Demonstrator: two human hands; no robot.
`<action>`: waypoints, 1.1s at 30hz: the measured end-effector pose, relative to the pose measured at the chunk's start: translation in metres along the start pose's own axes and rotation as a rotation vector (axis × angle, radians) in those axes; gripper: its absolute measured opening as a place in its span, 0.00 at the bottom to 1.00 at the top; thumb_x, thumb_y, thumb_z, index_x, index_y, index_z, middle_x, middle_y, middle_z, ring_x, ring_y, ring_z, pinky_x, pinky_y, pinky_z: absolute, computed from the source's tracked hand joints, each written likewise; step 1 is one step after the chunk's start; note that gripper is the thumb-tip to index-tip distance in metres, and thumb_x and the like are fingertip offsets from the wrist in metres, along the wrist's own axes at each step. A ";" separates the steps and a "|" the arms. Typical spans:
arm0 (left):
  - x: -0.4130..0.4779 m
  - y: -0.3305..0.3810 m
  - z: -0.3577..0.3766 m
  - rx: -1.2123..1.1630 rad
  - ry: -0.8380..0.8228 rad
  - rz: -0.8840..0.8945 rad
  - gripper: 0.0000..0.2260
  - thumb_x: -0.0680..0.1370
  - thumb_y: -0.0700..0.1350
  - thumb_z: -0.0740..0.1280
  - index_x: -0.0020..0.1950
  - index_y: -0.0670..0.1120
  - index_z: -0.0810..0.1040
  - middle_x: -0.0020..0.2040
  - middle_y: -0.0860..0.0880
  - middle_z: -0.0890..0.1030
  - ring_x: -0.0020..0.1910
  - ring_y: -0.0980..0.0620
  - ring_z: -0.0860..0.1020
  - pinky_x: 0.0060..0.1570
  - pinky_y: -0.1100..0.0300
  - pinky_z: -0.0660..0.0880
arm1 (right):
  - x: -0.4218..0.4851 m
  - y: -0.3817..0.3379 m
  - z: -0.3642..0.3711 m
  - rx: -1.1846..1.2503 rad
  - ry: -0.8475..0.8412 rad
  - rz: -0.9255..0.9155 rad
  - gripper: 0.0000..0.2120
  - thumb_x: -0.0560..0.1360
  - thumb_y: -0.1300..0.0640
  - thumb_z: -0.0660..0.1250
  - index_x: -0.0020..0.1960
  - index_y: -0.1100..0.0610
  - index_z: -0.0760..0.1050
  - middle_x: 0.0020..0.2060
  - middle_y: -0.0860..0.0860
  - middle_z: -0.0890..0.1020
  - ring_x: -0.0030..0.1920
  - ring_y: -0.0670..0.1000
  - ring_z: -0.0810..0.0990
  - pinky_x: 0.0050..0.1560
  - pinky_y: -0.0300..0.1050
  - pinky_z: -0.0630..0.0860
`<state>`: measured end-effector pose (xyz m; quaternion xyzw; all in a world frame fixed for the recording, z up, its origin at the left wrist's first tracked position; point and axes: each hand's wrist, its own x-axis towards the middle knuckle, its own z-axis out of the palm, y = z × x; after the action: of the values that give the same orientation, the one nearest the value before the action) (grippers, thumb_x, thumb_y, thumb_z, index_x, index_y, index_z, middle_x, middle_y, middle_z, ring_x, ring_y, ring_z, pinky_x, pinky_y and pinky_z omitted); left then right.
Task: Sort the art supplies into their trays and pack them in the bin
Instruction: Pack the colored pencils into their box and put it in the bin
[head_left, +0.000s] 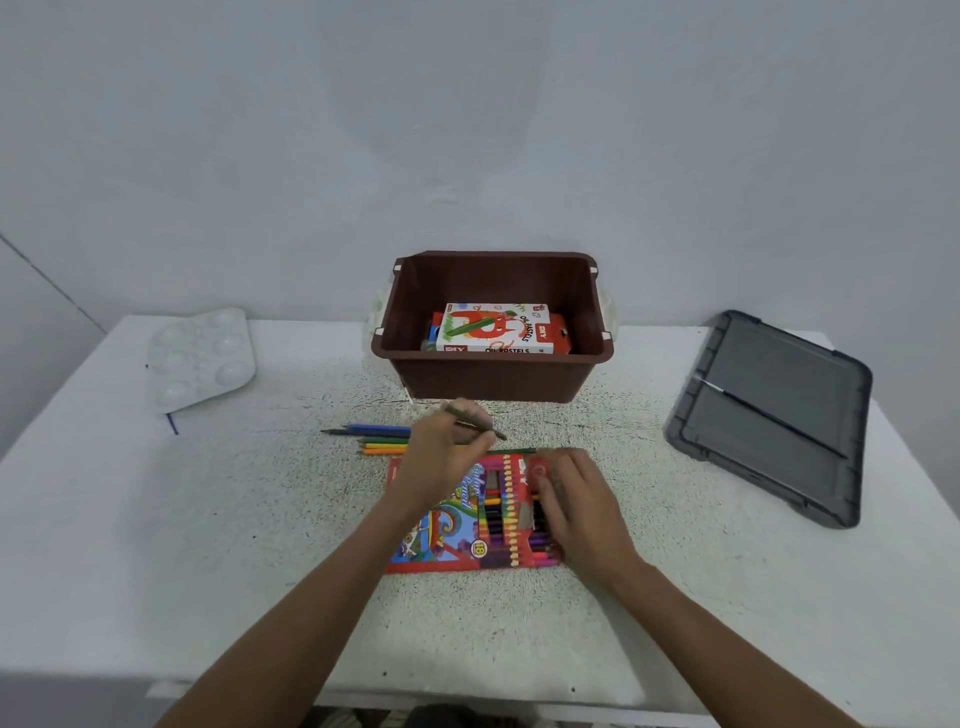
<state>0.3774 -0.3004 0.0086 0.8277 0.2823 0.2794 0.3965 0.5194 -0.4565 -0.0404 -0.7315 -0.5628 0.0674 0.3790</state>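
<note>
A red colour pencil box (457, 525) lies flat on the table in front of me, with pencils showing at its open right end. My left hand (447, 457) hovers over its upper left part and pinches a dark pencil (475, 423). My right hand (571, 499) rests on the right end of the box, fingers curled over the pencils there. Several loose pencils (376, 439) lie left of my left hand. Behind them stands the brown bin (493, 376) with an oil pastels box (493, 330) inside.
A white paint palette (200, 358) lies at the back left, with a thin blue stick (172, 423) at its near edge. The grey bin lid (774, 415) lies at the right with a thin brush (727, 395) across it. The wall rises just behind the bin.
</note>
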 end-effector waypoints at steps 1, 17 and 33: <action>-0.004 0.002 0.004 -0.074 -0.022 -0.041 0.04 0.75 0.37 0.73 0.48 0.42 0.80 0.44 0.51 0.83 0.44 0.59 0.83 0.48 0.66 0.79 | 0.005 -0.003 0.000 0.004 0.009 0.007 0.12 0.83 0.56 0.60 0.65 0.54 0.72 0.57 0.45 0.73 0.55 0.42 0.73 0.53 0.34 0.72; -0.039 -0.014 -0.021 -0.592 0.215 -0.451 0.06 0.76 0.40 0.72 0.52 0.40 0.80 0.48 0.42 0.84 0.45 0.47 0.84 0.43 0.58 0.81 | 0.005 0.032 -0.035 -0.366 0.038 -0.058 0.15 0.69 0.66 0.76 0.56 0.63 0.82 0.40 0.54 0.75 0.41 0.50 0.69 0.35 0.39 0.65; -0.097 -0.097 -0.031 0.468 0.180 -0.013 0.12 0.76 0.49 0.69 0.55 0.44 0.79 0.57 0.48 0.78 0.52 0.56 0.77 0.48 0.63 0.76 | -0.006 0.065 -0.064 -0.562 -0.061 -0.066 0.16 0.69 0.67 0.76 0.57 0.63 0.81 0.40 0.55 0.76 0.39 0.53 0.71 0.35 0.41 0.65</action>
<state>0.2658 -0.3008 -0.0771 0.8670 0.3787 0.2763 0.1693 0.6007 -0.4972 -0.0381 -0.7869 -0.5939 -0.0819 0.1463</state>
